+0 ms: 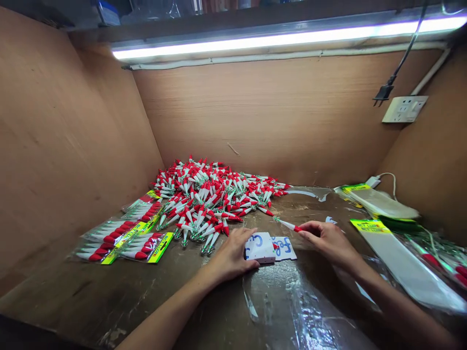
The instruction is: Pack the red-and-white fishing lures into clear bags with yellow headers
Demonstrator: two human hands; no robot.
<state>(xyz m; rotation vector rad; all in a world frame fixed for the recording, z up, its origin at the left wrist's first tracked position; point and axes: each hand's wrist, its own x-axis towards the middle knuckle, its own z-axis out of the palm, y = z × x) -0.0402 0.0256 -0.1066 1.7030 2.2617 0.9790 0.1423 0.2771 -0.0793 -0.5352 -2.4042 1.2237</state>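
My left hand is closed around the left end of a white block with blue handwriting, resting on the table. A flat white piece, also with blue writing, sticks out from its right side, and a small red spot shows where they meet. To the right, my right hand pinches a red-and-white fishing lure by its red end. Its green, spiky end points left toward a large heap of similar lures.
Clear packs of lures with yellow labels lie at the left. At the right are flat bags with yellow headers and more lures. Wooden panels enclose the table, and a plug hangs near an outlet.
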